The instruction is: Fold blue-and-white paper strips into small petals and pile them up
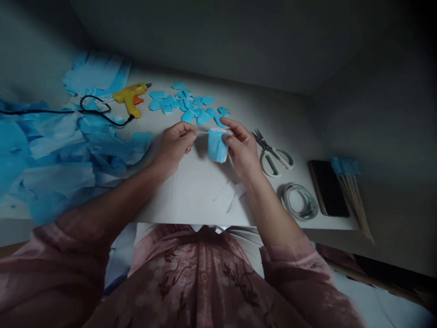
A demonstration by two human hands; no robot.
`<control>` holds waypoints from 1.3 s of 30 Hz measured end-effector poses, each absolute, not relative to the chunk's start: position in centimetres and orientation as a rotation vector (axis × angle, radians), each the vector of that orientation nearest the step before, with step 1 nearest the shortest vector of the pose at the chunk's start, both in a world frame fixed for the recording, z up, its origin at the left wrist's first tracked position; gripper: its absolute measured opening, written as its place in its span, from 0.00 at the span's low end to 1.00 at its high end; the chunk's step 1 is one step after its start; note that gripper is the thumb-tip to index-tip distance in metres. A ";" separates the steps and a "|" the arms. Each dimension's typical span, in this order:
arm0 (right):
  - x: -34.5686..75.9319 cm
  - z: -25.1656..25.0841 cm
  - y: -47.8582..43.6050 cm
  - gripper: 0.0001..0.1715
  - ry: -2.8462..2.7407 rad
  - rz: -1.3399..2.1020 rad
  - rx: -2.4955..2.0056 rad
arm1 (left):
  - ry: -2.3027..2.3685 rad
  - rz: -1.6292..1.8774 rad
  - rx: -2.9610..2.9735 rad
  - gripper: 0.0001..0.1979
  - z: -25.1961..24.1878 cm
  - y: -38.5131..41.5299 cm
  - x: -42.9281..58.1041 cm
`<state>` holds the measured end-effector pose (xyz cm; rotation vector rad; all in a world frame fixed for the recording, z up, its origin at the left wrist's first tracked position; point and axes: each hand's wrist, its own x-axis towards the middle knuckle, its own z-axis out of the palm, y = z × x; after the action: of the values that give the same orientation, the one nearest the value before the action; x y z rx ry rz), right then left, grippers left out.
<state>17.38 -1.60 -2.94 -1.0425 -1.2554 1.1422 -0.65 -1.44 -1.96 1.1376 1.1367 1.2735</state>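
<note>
A small folded piece of blue and white mask-like fabric (216,148) hangs over the middle of the table, pinched at its upper right by my right hand (241,148). My left hand (177,143) is closed on the end of a thin white strip (202,132) that runs across to the top of the fabric. The strip looks taut between both hands; how it joins the fabric is hidden behind my right fingers. Just beyond lie several small blue cut pieces (186,104). Scissors (272,154) with pale handles rest to the right of my right hand.
A yellow glue gun (129,96) with a black cord lies at the back left, beside a stack of masks (99,73). Blue fabric sheets (61,155) are heaped left. On the right are a tape roll (299,202), a phone (328,187) and blue-tipped sticks (353,196).
</note>
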 end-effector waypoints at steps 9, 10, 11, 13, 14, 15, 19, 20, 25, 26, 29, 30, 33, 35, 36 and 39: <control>18.4 -3.5 -0.7 0.24 -1.219 1.134 -1.066 | 1.072 1.370 1.012 0.06 -1.9 -0.5 -1.4; 18.6 -3.6 -0.6 0.24 -1.214 1.134 -1.068 | 1.059 1.377 0.993 0.06 -1.9 -0.4 -1.5; 18.6 -3.6 -0.5 0.24 -1.203 1.141 -1.068 | 1.046 1.377 0.986 0.06 -1.9 -0.3 -1.5; 18.5 -3.5 -0.6 0.22 -1.165 1.183 -1.067 | 1.017 1.361 1.002 0.06 -2.0 -0.4 -1.5; 18.3 -3.4 -0.6 0.22 -1.139 1.210 -1.066 | 1.003 1.345 1.018 0.06 -2.1 -0.4 -1.5; 18.2 -3.3 -0.7 0.21 -1.111 1.237 -1.066 | 0.987 1.327 1.036 0.07 -2.2 -0.5 -1.5; 17.9 -3.1 -0.9 0.18 -1.022 1.283 -1.060 | 0.935 1.283 1.084 0.07 -2.3 -0.9 -1.4; 17.9 -3.1 -0.8 0.18 -1.013 1.285 -1.060 | 0.926 1.283 1.083 0.06 -2.3 -0.9 -1.4; 18.0 -3.2 -0.6 0.15 -0.987 1.296 -1.053 | 0.934 1.250 1.023 0.08 -1.4 -1.2 -1.2; 18.0 -3.2 -0.6 0.15 -0.984 1.298 -1.048 | 0.931 1.241 1.018 0.08 -1.3 -1.3 -1.2; 17.9 -3.1 -0.7 0.14 -0.987 1.299 -1.041 | 0.901 1.234 1.018 0.08 -1.1 -1.4 -1.1; 17.8 -3.1 -0.7 0.14 -0.990 1.297 -1.040 | 0.893 1.232 1.019 0.08 -1.1 -1.4 -1.1; 17.7 -3.1 -0.8 0.13 -0.995 1.296 -1.043 | 0.899 1.229 1.032 0.10 -1.0 -1.4 -1.0; 17.7 -3.1 -0.8 0.13 -0.991 1.302 -1.042 | 0.913 1.231 1.069 0.11 -1.0 -1.5 -1.0; 17.7 -3.1 -0.8 0.13 -0.988 1.306 -1.038 | 0.916 1.233 1.093 0.11 -1.0 -1.6 -1.0; 17.7 -3.2 -0.8 0.13 -0.987 1.298 -1.043 | 0.917 1.240 1.172 0.10 -0.9 -1.8 -0.9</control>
<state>17.72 -0.78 -3.19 -1.0431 -0.9869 1.2979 -0.86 -1.81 -0.95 1.1719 0.9169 1.2400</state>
